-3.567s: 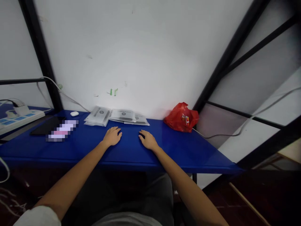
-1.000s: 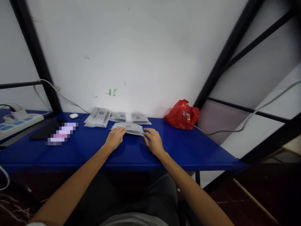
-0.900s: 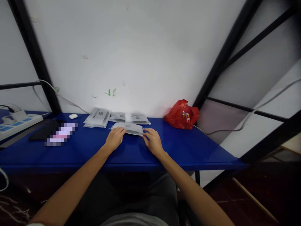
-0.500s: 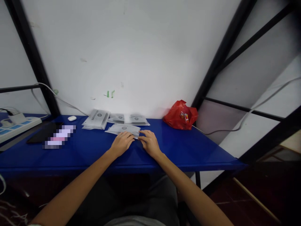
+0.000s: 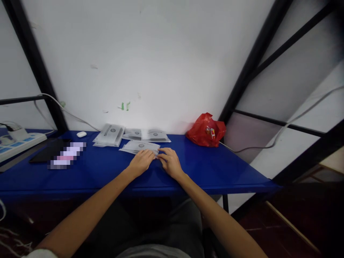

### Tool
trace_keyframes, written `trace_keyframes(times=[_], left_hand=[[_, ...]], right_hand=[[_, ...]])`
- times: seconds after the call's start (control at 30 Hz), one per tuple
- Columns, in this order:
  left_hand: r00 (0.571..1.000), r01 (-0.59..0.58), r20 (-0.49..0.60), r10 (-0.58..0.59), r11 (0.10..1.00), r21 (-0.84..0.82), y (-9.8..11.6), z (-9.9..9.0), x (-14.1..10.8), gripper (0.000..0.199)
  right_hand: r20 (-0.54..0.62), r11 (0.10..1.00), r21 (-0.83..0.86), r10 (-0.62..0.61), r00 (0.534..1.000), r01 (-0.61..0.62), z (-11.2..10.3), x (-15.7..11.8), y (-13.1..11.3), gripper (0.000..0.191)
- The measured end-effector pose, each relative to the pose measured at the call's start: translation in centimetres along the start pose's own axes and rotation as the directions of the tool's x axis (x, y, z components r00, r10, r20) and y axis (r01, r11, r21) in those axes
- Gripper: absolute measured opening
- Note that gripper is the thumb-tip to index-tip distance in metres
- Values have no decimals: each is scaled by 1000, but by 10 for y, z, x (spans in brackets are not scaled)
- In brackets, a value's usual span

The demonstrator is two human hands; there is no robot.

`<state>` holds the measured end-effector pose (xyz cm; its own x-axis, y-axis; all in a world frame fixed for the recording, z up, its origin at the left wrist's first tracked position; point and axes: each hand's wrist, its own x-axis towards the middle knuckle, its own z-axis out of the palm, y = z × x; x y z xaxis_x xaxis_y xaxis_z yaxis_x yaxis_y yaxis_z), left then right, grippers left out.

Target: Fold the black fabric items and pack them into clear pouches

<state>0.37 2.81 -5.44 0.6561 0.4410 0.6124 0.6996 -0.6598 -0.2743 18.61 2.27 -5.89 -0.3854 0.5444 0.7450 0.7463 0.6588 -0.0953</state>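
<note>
A flat frosted plastic bag (image 5: 141, 146) with a round dark print lies on the blue table (image 5: 107, 172) in front of me. My left hand (image 5: 142, 162) rests over its near edge, fingers bent and pressed together. At the bag's near right corner is my right hand (image 5: 170, 162), thumb and fingers closed in a pinch. The fingertips of both hands almost meet there, and they hide that corner. Behind, against the wall, lie two similar bags (image 5: 156, 135), and a stack of them (image 5: 109, 135) sits to their left.
A red plastic bag (image 5: 205, 130) stands at the back right. On the left are a white earbud case (image 5: 81, 134), a phone with a blurred screen (image 5: 67, 156), a dark flat object (image 5: 47, 152) and a power strip (image 5: 21, 145). Black metal posts (image 5: 258, 57) flank the table.
My left hand has slid slightly right along the bag's edge, closer to my right hand. My right hand stays at the corner. The view has shifted a little.
</note>
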Motion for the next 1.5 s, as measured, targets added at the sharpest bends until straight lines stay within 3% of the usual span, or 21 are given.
trace_keyframes(times=[0.2, 0.47, 0.87, 1.13, 1.23, 1.33, 1.5], left_hand=[[999, -20, 49, 17, 997, 69, -17, -5, -13, 23], [998, -34, 48, 33, 999, 29, -19, -5, -15, 24], [994, -80, 80, 73, 993, 85, -15, -18, -18, 26], [994, 64, 81, -73, 992, 110, -47, -38, -43, 20], [987, 97, 112, -111, 988, 121, -44, -47, -49, 19], [978, 112, 172, -117, 993, 43, -24, -61, -43, 18], [973, 72, 230, 11, 935, -347, 1, -78, -20, 27]], right_hand=[[-8, 1000, 14, 0, 1000, 0, -2, 2, -4, 14], [-24, 1000, 19, 14, 1000, -14, -2, 1, -6, 13], [80, 989, -61, -126, 989, 131, -2, 9, -27, 23], [82, 985, -163, -35, 996, 48, -30, -9, 9, 20], [71, 977, -211, 1, 997, 14, -36, -12, 24, 18], [31, 952, -299, 80, 996, -67, -34, -7, 34, 16], [-41, 894, -400, 203, 978, -202, -22, -3, 34, 21]])
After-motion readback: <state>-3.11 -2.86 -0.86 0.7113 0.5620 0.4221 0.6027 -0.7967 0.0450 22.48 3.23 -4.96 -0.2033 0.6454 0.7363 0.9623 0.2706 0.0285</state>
